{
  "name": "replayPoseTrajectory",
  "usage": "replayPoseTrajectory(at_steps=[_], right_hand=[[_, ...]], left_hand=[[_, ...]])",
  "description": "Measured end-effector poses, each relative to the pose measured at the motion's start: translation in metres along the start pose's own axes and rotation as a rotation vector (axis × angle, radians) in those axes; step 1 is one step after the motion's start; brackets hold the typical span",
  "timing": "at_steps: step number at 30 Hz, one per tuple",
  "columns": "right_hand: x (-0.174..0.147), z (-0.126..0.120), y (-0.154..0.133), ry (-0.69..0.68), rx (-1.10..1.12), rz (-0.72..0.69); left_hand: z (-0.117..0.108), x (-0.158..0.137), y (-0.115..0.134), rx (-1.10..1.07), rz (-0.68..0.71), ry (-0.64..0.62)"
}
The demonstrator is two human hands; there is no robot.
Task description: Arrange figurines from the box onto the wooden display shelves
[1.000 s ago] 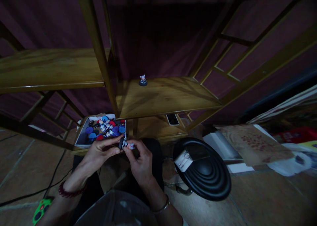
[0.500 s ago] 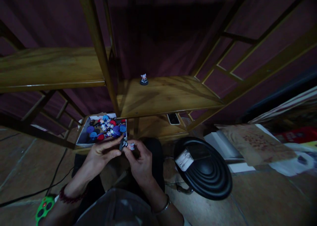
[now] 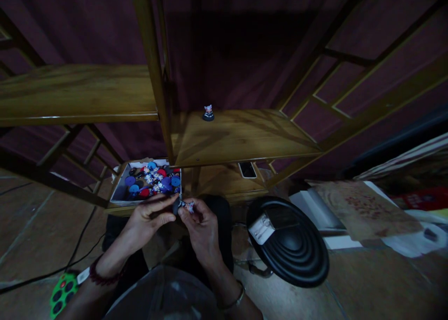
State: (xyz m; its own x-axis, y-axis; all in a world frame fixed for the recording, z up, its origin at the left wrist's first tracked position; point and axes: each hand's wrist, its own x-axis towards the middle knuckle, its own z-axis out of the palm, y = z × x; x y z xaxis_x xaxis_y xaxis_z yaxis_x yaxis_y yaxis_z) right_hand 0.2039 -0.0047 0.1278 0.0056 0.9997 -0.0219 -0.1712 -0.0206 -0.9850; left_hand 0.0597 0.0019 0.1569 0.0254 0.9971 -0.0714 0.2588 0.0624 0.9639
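Between my two hands, above my lap, lies a small figurine [image 3: 188, 206] tipped on its side, its pale head to the right and its dark round base to the left. My right hand [image 3: 203, 226] pinches the figurine's body. The fingers of my left hand [image 3: 147, 222] close on the dark base. Just beyond my left hand is a box [image 3: 119, 189] with white walls, filled with several figurines and round blue, red and black pieces. A similar figurine [image 3: 208, 113] stands upright on the wooden shelf [image 3: 241, 135] at its back left.
Shelf posts [image 3: 150, 72] rise in front of me. A phone [image 3: 248, 170] lies on the lower board. At my right stands a round black stool [image 3: 294, 245] carrying a small picture card [image 3: 262, 228]. Cardboard [image 3: 364, 208] lies farther right. A green controller-like object [image 3: 63, 294] and cables are at lower left.
The view has shifted slightly, so the shelf and box sit a little farther right. Both hands keep hold of the figurine, which is turned slightly.
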Motion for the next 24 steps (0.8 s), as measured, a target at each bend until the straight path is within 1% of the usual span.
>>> replayPoseTrajectory(at_steps=[3, 7, 9, 15, 20, 24], right_hand=[[0.001, -0.002, -0.004, 0.026, -0.050, -0.083], [0.004, -0.009, -0.014, 0.038, -0.241, -0.260], [0.007, -0.014, -0.018, 0.022, -0.292, -0.290], [0.012, -0.021, -0.020, 0.010, -0.362, -0.274], [0.013, -0.023, -0.018, 0.001, -0.251, -0.172], [0.012, -0.022, -0.021, -0.001, -0.233, -0.164]], left_hand=[[0.002, 0.001, -0.001, -0.065, -0.025, -0.004], [0.006, 0.001, 0.000, -0.164, -0.057, -0.028], [0.007, 0.000, 0.001, -0.185, -0.058, -0.046], [0.014, -0.001, 0.000, -0.272, -0.080, -0.050], [0.020, -0.002, 0.000, -0.490, -0.083, -0.059], [0.021, -0.001, 0.005, -0.554, -0.112, -0.025]])
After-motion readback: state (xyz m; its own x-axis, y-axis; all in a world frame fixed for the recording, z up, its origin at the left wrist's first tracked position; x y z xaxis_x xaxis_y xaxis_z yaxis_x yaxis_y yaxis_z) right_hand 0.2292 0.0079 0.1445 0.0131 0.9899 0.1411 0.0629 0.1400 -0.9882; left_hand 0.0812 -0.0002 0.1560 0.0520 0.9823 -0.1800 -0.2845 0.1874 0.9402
